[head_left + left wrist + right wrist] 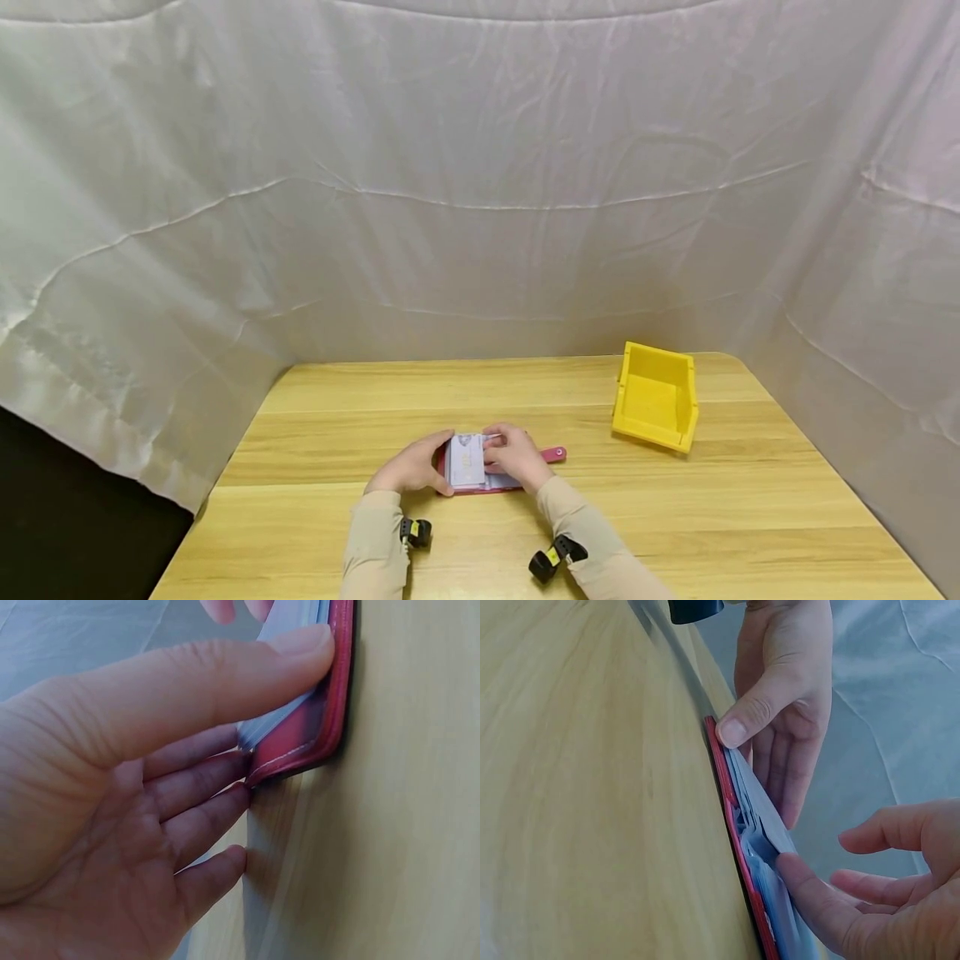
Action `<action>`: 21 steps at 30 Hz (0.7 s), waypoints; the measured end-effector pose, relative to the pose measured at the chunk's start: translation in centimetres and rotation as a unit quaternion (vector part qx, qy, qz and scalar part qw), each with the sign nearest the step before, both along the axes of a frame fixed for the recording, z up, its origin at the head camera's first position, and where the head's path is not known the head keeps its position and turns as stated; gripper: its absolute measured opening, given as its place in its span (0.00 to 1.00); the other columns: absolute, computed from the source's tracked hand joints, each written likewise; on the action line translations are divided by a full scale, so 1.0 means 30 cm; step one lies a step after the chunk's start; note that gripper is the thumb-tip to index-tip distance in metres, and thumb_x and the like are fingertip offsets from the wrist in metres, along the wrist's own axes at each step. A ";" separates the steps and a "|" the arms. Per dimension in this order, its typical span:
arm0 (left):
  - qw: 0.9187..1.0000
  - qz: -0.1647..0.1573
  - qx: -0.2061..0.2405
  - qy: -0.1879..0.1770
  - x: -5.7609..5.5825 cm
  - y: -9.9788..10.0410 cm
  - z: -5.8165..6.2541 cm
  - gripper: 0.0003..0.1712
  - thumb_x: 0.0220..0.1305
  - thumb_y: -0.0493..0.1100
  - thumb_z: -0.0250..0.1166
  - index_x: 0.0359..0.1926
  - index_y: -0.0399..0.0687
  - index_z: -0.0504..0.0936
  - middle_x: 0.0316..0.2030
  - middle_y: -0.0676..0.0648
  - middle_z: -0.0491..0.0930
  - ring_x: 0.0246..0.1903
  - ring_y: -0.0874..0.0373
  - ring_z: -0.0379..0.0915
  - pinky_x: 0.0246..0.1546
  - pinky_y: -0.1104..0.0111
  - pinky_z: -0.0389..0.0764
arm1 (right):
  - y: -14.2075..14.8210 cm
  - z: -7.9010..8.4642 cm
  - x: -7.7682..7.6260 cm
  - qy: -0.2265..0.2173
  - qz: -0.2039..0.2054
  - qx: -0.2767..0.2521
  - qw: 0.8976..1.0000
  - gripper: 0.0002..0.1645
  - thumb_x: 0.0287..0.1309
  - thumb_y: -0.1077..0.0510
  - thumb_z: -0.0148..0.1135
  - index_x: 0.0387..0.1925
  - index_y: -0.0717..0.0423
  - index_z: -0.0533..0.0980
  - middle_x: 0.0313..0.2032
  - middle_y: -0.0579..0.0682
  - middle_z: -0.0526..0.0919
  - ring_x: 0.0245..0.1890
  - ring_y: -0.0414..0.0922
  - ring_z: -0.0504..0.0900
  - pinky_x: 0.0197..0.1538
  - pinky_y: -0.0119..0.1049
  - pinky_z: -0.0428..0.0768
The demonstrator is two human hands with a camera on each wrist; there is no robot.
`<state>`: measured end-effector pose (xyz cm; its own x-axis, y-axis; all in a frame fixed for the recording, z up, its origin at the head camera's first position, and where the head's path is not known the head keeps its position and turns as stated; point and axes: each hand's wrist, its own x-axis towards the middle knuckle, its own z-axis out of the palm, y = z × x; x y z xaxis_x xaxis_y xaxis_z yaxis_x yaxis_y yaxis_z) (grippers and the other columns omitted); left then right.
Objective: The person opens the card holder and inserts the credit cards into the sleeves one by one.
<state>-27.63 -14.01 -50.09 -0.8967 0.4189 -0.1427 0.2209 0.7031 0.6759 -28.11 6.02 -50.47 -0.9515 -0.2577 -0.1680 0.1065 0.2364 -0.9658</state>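
Note:
A red card holder lies spread on the table, its clear and pale plastic sleeves standing in a fanned stack. At its left end, my left hand grips it, the thumb on the near edge and fingers at the far side. My right hand is over the sleeves' right part. In the right wrist view, one digit of that hand touches the sleeves' edge while the others stand apart from it. A pink snap strap sticks out to the right of the card holder.
A yellow plastic bin stands at the back right of the wooden table. Grey-white cloth hangs behind and along both sides. Black cameras are strapped to the wrists.

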 end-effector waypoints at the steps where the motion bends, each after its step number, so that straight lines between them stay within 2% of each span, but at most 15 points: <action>1: 1.000 0.001 0.000 0.000 0.001 0.000 0.001 0.55 0.35 0.42 0.74 0.65 0.40 0.56 0.64 0.39 0.60 0.64 0.43 0.54 0.63 0.50 0.58 | 0.000 -0.001 0.000 0.002 0.001 0.003 1.000 0.27 0.47 0.68 0.56 0.53 0.67 0.67 0.42 0.63 0.76 0.33 0.46 0.80 0.36 0.36 0.83; 9: 1.000 -0.003 0.001 0.002 0.001 0.002 -0.003 0.55 0.36 0.43 0.74 0.65 0.39 0.56 0.64 0.39 0.59 0.64 0.43 0.54 0.64 0.50 0.58 | 0.023 -0.013 -0.007 0.023 0.008 0.001 1.000 0.28 0.48 0.66 0.56 0.54 0.68 0.66 0.42 0.64 0.77 0.37 0.49 0.80 0.40 0.39 0.82; 16: 1.000 0.001 0.003 -0.002 -0.002 0.000 -0.006 0.55 0.36 0.43 0.74 0.66 0.40 0.56 0.64 0.39 0.59 0.64 0.43 0.54 0.63 0.50 0.58 | 0.056 -0.011 -0.017 0.035 -0.005 0.010 0.999 0.29 0.48 0.66 0.56 0.55 0.67 0.66 0.43 0.62 0.76 0.37 0.46 0.79 0.40 0.38 0.82; 21: 1.000 0.001 0.006 -0.001 -0.004 0.001 -0.007 0.55 0.36 0.42 0.74 0.66 0.40 0.56 0.64 0.39 0.59 0.63 0.43 0.55 0.63 0.50 0.58 | 0.094 -0.020 -0.025 0.074 -0.008 0.027 0.997 0.26 0.48 0.66 0.58 0.52 0.67 0.69 0.43 0.62 0.77 0.38 0.43 0.77 0.38 0.34 0.80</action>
